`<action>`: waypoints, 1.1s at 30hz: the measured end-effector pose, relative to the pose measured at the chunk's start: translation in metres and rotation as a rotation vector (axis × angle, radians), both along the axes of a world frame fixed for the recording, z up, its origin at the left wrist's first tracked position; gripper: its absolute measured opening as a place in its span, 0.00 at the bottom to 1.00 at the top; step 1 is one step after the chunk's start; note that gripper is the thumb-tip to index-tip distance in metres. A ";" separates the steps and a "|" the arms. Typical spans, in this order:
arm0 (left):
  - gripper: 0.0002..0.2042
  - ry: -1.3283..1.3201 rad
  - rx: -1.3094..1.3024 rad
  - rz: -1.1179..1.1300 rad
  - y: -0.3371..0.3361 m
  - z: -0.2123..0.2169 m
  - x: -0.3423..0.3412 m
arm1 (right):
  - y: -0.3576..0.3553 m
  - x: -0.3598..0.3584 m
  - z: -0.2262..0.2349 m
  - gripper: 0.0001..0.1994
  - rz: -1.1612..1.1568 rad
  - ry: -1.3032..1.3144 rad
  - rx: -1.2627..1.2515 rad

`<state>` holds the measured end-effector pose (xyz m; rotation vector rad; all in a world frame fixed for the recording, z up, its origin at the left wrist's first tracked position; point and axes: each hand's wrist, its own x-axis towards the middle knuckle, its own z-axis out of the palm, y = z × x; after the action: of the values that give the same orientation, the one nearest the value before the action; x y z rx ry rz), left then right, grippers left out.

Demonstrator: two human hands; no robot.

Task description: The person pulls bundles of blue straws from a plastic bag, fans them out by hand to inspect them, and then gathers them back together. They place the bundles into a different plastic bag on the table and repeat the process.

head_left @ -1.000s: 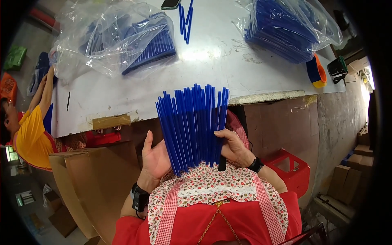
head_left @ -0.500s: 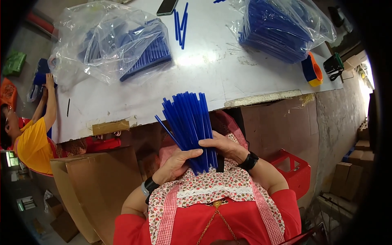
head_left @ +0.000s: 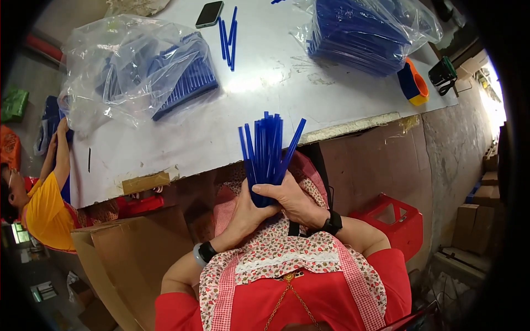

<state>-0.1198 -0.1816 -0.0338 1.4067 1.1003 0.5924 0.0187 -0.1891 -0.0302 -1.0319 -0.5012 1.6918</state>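
Observation:
A bundle of blue plastic tubes (head_left: 267,149) stands between my hands, just in front of the table's near edge. Its top ends fan out, with single tubes leaning away at the left and right. My left hand (head_left: 248,208) wraps round the lower part from the left. From the right, my right hand (head_left: 290,198) closes on the same bundle, its thumb lying across the front. The bottom ends are hidden behind my fingers.
On the white table (head_left: 232,121) lie a clear bag of blue tubes (head_left: 185,77), a second such bag (head_left: 359,38), several loose tubes (head_left: 233,47), a phone (head_left: 210,14) and a tape roll (head_left: 414,83). A cardboard box (head_left: 138,259) stands left; a co-worker (head_left: 47,209) is beyond.
My hands have drawn together round the tubes, gathering the wide, flat spread into a narrower bundle. The view has shifted slightly, moving the table's things left in the picture.

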 end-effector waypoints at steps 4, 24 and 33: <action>0.25 -0.166 -0.288 0.079 0.005 -0.008 -0.006 | 0.000 0.007 0.003 0.23 -0.043 0.166 -0.032; 0.20 -0.675 -0.947 0.329 0.006 -0.003 -0.058 | -0.005 0.022 -0.019 0.16 -0.036 0.543 -0.135; 0.23 -0.714 -0.975 0.339 0.008 0.010 -0.062 | -0.009 0.024 -0.022 0.17 -0.063 0.578 -0.176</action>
<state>-0.1819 -0.1738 -0.0241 0.1263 0.8312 0.5969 0.0426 -0.1978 -0.0521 -0.6220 0.0557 1.8961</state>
